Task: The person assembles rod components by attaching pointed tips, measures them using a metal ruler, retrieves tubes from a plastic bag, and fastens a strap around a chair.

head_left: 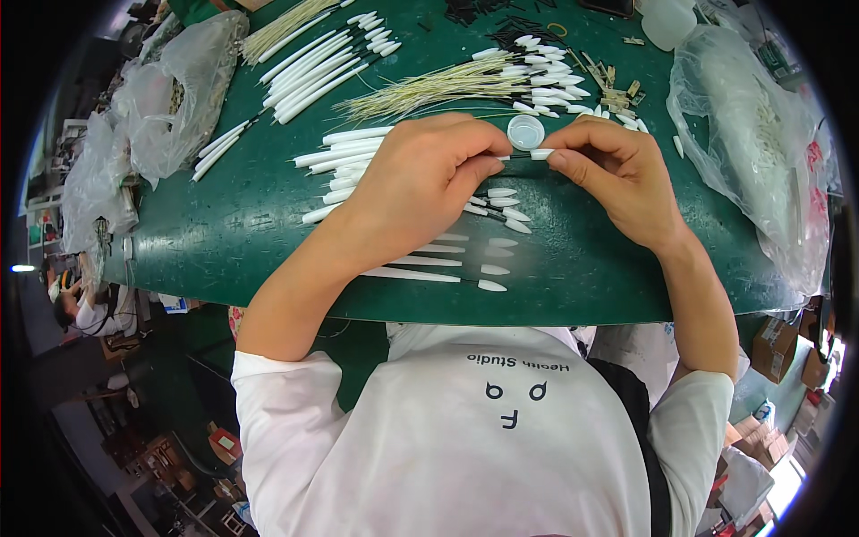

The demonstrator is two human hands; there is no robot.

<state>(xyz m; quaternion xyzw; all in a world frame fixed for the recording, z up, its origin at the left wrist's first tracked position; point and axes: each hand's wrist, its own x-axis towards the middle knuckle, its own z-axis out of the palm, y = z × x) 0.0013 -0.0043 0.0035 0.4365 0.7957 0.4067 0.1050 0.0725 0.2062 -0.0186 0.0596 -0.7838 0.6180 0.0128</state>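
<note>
My left hand (445,172) is closed in a pinch round a thin stem (517,157) that runs across toward my right hand. The fingers of my right hand (607,161) pinch a small white tip (540,154) at the stem's other end. Just beyond the fingertips stands a small round clear dish (525,132). Under and beside my left wrist lie several white tubes (358,137), partly hidden by the hand. Nearer to me are more white tubes (413,274) with pointed white tips (493,285) on them.
A bundle of pale thin stems (429,89) with white pointed tips lies beyond my hands, near brass-coloured clips (617,97). White tubes (313,76) are stacked at the far left. Clear plastic bags (192,98) flank the green table (206,255); another bag (761,134) sits right.
</note>
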